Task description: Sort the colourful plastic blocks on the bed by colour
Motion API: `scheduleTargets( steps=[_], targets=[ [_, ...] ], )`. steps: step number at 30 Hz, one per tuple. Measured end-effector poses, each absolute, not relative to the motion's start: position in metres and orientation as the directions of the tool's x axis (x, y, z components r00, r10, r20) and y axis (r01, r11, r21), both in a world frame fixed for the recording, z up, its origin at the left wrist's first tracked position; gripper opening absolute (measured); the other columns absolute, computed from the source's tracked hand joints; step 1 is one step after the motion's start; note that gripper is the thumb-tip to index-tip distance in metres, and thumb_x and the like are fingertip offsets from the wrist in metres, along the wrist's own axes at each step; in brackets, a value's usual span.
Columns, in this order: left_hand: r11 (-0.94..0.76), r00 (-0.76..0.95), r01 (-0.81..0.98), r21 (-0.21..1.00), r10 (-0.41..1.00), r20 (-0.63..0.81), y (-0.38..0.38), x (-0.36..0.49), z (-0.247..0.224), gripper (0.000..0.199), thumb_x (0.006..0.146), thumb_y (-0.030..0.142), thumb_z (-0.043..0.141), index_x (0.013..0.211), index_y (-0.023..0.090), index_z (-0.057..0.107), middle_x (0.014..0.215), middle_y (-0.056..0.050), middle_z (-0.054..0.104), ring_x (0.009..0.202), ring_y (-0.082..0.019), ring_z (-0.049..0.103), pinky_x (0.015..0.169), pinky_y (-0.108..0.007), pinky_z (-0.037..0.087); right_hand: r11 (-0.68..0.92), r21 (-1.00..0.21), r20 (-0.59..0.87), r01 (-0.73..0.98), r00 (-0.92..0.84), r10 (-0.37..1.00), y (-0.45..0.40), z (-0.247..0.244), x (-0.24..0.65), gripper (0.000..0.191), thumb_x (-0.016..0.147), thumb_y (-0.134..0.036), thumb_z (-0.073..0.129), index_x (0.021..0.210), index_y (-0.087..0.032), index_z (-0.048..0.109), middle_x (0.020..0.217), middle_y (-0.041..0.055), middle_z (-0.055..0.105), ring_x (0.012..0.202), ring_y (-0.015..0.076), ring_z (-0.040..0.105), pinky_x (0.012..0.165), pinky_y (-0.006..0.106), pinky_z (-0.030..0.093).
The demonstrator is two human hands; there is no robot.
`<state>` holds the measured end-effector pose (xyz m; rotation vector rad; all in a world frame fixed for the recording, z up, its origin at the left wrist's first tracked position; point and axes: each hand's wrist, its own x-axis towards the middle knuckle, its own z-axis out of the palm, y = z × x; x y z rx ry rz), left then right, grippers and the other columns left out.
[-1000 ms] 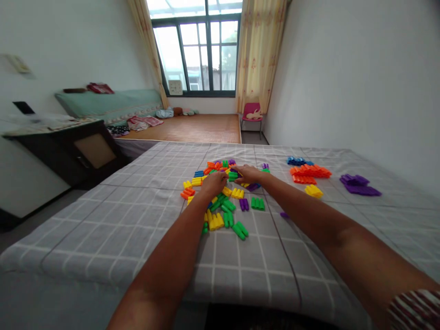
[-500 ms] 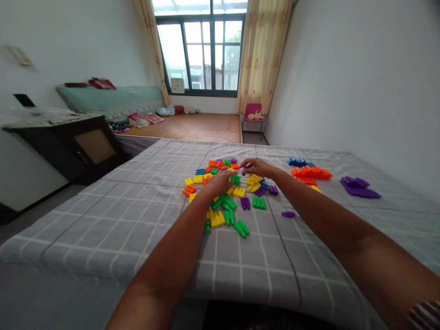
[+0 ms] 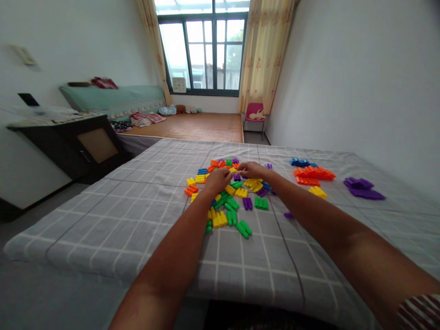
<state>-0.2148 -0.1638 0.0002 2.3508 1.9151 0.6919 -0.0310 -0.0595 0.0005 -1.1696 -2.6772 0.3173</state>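
Observation:
Colourful plastic building blocks lie in a loose pile on a grey checked cloth (image 3: 113, 220). My left hand (image 3: 217, 180) is over the left part of the pile, its fingers drawn together; what they grip, if anything, is hidden. Close to its right, my right hand (image 3: 252, 170) reaches in with curled fingers, and I cannot make out what they hold. Between the two hands are a purple block (image 3: 236, 177) and a yellow block (image 3: 233, 170). Nearer me are green blocks (image 3: 244, 229), a large yellow block (image 3: 219, 218) and another purple block (image 3: 247, 203).
On the right lie separate groups: blue blocks (image 3: 302, 162), orange blocks (image 3: 314, 174), a yellow block (image 3: 317, 192) and purple blocks (image 3: 363, 188). Beyond the cloth stand a mat-covered bed (image 3: 202, 126), a pink chair (image 3: 254, 110) and a dark cabinet (image 3: 92, 142).
My right hand has come slightly down and my left hand has drawn its fingers in. A purple block now shows between them. The view has shifted slightly.

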Motion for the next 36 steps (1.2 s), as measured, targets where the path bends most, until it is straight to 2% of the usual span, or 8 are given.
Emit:
scheduleTargets(
  steps=[3,8,14,21,24,27,33,36],
  targets=[
    [-0.227,0.132,0.927,0.297,0.942,0.309,-0.163,-0.215,-0.001,0.039,0.093,0.043,0.040,0.086,0.020,0.070,0.086,-0.006,0.071,0.082,-0.018,0.063,0.071,-0.026,0.042,0.651,-0.264,0.044,0.712,-0.665,0.745,-0.063,-0.005,-0.037,0.033,0.080,-0.044,0.066,0.104,-0.021,0.070,0.100,0.0050,0.072,0.085,0.0181,0.066,0.070,0.023,0.046],
    [-0.218,0.120,0.925,0.312,0.945,0.303,-0.164,-0.215,-0.002,0.039,0.093,0.044,0.040,0.088,0.020,0.070,0.089,-0.006,0.072,0.085,-0.018,0.063,0.072,-0.026,0.042,0.625,-0.307,0.074,0.718,-0.637,0.768,-0.058,-0.008,-0.037,0.034,0.078,-0.038,0.069,0.107,-0.022,0.069,0.100,0.0047,0.073,0.086,0.0184,0.067,0.071,0.024,0.049],
    [-0.217,0.120,0.926,0.308,0.945,0.305,-0.162,-0.216,-0.003,0.040,0.092,0.043,0.040,0.085,0.019,0.071,0.085,-0.007,0.071,0.081,-0.019,0.063,0.071,-0.027,0.043,0.565,-0.350,-0.100,0.747,-0.630,0.770,-0.046,-0.002,-0.021,0.036,0.069,-0.021,0.074,0.105,-0.023,0.072,0.100,0.0015,0.074,0.083,0.0173,0.068,0.068,0.021,0.050],
    [-0.223,0.123,0.925,0.308,0.942,0.313,-0.162,-0.216,-0.001,0.039,0.093,0.043,0.040,0.084,0.019,0.070,0.087,-0.007,0.071,0.082,-0.019,0.063,0.073,-0.027,0.044,0.529,-0.134,0.054,0.838,-0.527,0.848,-0.062,0.004,-0.034,0.029,0.083,-0.040,0.061,0.102,-0.021,0.071,0.100,0.0073,0.073,0.088,0.0214,0.066,0.070,0.025,0.047],
    [-0.214,0.115,0.926,0.311,0.944,0.308,-0.163,-0.217,0.000,0.040,0.093,0.043,0.040,0.085,0.019,0.070,0.086,-0.007,0.071,0.082,-0.019,0.063,0.073,-0.027,0.044,0.502,-0.141,0.049,0.853,-0.501,0.864,-0.068,0.002,-0.047,0.040,0.084,-0.052,0.056,0.100,-0.019,0.070,0.099,0.0108,0.072,0.089,0.0236,0.066,0.070,0.027,0.047],
    [-0.208,0.107,0.928,0.311,0.944,0.312,-0.163,-0.217,0.001,0.039,0.093,0.042,0.040,0.086,0.019,0.071,0.086,-0.008,0.072,0.083,-0.020,0.063,0.073,-0.028,0.044,0.452,-0.125,0.064,0.883,-0.448,0.892,-0.071,-0.006,-0.057,0.053,0.076,-0.060,0.062,0.107,-0.017,0.066,0.104,0.0151,0.070,0.095,0.0261,0.065,0.073,0.028,0.047],
    [-0.204,0.107,0.928,0.311,0.947,0.303,-0.164,-0.217,-0.001,0.041,0.093,0.044,0.039,0.087,0.020,0.071,0.087,-0.007,0.071,0.083,-0.019,0.063,0.074,-0.027,0.043,0.516,-0.089,0.092,0.852,-0.508,0.856,-0.075,-0.014,-0.059,0.042,0.076,-0.038,0.068,0.112,-0.017,0.061,0.111,0.0115,0.068,0.101,0.0230,0.063,0.080,0.026,0.045],
    [-0.215,0.114,0.925,0.313,0.943,0.312,-0.162,-0.217,-0.003,0.040,0.093,0.043,0.039,0.086,0.020,0.071,0.088,-0.007,0.071,0.084,-0.018,0.063,0.075,-0.027,0.043,0.522,-0.132,0.125,0.843,-0.508,0.852,-0.077,-0.011,-0.054,0.040,0.076,-0.039,0.069,0.110,-0.020,0.063,0.110,0.0083,0.069,0.102,0.0216,0.062,0.081,0.025,0.044]
  ],
)
